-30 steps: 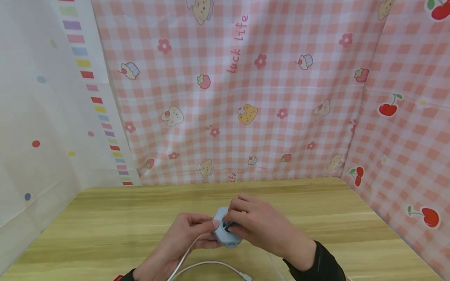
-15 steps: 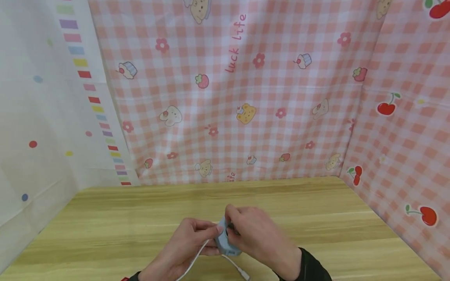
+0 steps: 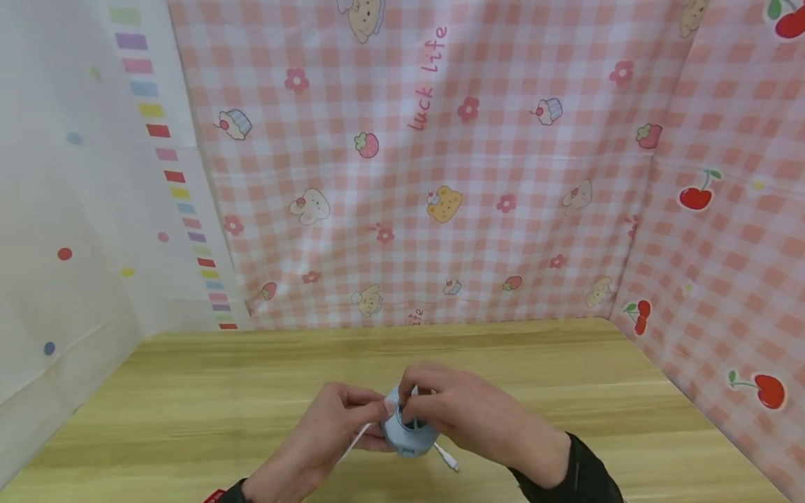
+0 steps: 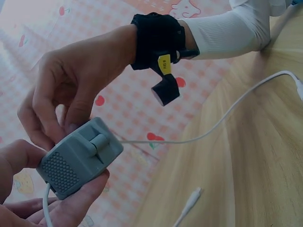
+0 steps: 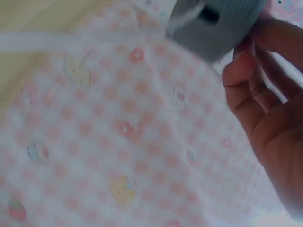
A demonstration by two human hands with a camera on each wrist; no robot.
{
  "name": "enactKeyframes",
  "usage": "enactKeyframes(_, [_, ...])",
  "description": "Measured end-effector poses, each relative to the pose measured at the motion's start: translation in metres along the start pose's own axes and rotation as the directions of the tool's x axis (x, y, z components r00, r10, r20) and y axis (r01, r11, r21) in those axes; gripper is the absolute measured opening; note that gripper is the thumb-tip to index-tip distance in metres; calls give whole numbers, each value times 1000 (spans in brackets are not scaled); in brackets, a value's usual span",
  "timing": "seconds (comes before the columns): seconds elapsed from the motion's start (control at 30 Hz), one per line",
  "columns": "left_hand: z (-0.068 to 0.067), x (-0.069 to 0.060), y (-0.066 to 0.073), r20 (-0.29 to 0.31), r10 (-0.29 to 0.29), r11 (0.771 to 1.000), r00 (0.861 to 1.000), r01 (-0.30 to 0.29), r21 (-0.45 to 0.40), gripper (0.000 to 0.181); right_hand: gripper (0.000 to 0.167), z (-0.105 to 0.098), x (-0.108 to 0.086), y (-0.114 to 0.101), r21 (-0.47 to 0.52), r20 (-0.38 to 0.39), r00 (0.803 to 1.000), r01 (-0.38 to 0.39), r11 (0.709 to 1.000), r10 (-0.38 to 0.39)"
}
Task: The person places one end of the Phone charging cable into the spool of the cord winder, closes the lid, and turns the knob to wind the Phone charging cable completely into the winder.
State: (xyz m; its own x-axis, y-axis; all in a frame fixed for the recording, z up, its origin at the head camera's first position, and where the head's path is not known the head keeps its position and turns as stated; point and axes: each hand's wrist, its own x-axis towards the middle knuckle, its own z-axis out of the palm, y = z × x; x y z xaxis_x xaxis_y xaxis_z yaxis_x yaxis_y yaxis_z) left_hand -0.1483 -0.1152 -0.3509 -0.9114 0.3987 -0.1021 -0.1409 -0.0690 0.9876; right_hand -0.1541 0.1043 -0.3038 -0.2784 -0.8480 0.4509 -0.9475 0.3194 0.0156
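My left hand holds a light blue cable winder by its left side, thumb above and fingers beneath. Curled over the winder's top, my right hand has its fingertips in the round opening; what they grip inside is mostly hidden. White cable runs out from the winder's two ends in the left wrist view. A white connector hangs just right of the winder in the head view. The winder's hinge-like clip and bumpy end face show in the left wrist view.
Both hands are over a wood-grain table. Pink checked cloth hangs behind and on the right, with white dotted cloth on the left. A black camera band circles the right wrist.
The right hand has turned over the winder, its fingers shifting at the opening. The winder has tilted slightly, and the loose cable and connector below have swung; less cable shows in front.
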Motion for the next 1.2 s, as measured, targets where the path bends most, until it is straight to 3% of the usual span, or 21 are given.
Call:
enactKeyframes(0.13, [0, 1, 0, 20, -30, 999, 999, 30, 21, 37, 16, -1, 0, -1, -168, 61, 997, 64, 984, -55])
enactKeyframes(0.23, [0, 1, -2, 39, -38, 999, 999, 37, 28, 39, 12, 2, 1, -3, -220, 39, 999, 20, 975, -12])
enactKeyframes(0.3, [1, 1, -2, 45, -34, 999, 998, 33, 25, 39, 14, 6, 1, -4, -179, 8, 997, -68, 981, 71])
enactKeyframes(0.37, [1, 1, -2, 43, -30, 999, 999, 29, 29, 40, 16, 12, 3, -5, -76, -23, 984, -180, 981, 179])
enactKeyframes(0.43, [1, 1, -2, 39, -29, 999, 999, 28, 34, 40, 17, 17, 4, -6, 54, -47, 959, -278, 959, 280])
enactKeyframes(0.5, [1, 1, -2, 35, -28, 999, 999, 26, 41, 39, 16, 19, 5, -6, 153, -49, 945, -312, 938, 323])
enactKeyframes(0.57, [1, 2, -2, 35, -23, 999, 999, 21, 49, 37, 15, 17, 5, -3, 208, -43, 955, -278, 938, 293])
enactKeyframes(0.7, [-1, 3, -1, 45, -22, 998, 999, 19, 67, 33, 22, 4, -2, 6, 202, -8, 997, -77, 976, 80])
enactKeyframes(0.8, [-2, 4, -1, 58, -36, 996, 998, 31, 86, 32, 24, -3, -5, 8, 67, 32, 997, 61, 996, -64])
enactKeyframes(0.87, [-2, 4, -2, 60, -48, 994, 997, 42, 97, 30, 18, -3, -5, 7, -55, 60, 991, 122, 991, -118])
enactKeyframes(0.97, [-3, 4, -5, 57, -63, 993, 996, 56, 105, 30, 10, -2, -3, 5, -201, 86, 984, 169, 965, -155])
enactKeyframes(1.07, [-4, 5, -6, 66, -62, 994, 996, 55, 95, 31, 5, -2, -2, 1, -292, 96, 985, 168, 942, -145])
enactKeyframes(1.2, [-4, 6, -6, 66, -49, 995, 997, 43, 94, 36, 14, 0, 0, -5, -356, 91, 995, 60, 932, -30])
